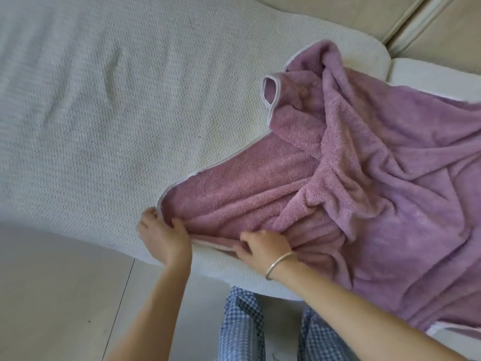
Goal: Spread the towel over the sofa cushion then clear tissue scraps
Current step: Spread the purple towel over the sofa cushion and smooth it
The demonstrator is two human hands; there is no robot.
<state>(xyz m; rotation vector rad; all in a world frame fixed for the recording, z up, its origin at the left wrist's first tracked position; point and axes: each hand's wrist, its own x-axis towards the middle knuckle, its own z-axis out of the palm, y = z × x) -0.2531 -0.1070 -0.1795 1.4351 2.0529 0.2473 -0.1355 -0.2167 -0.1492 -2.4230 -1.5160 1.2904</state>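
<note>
A wide sofa cushion [104,105] in a pale, coarse knitted weave fills most of the view, its front edge curving down toward a light grey tiled floor [52,295]. Behind it, at the top right, run smooth cream back cushions [429,24] with a seam between them. A purple fleece towel [377,178] with pale piping lies bunched and rumpled on the right part of the cushion, one edge folded back in a loop near the middle and its far side hanging over the cushion's front at the lower right. The left hand [162,235] pinches the towel's near corner at the cushion's front edge, fingers closed on the hem. The right hand [263,246], a silver bangle [279,264] on its wrist, grips the same edge just beside it, fingers curled into the fabric. Blue checked trousers [242,329] show below, between the forearms.
</note>
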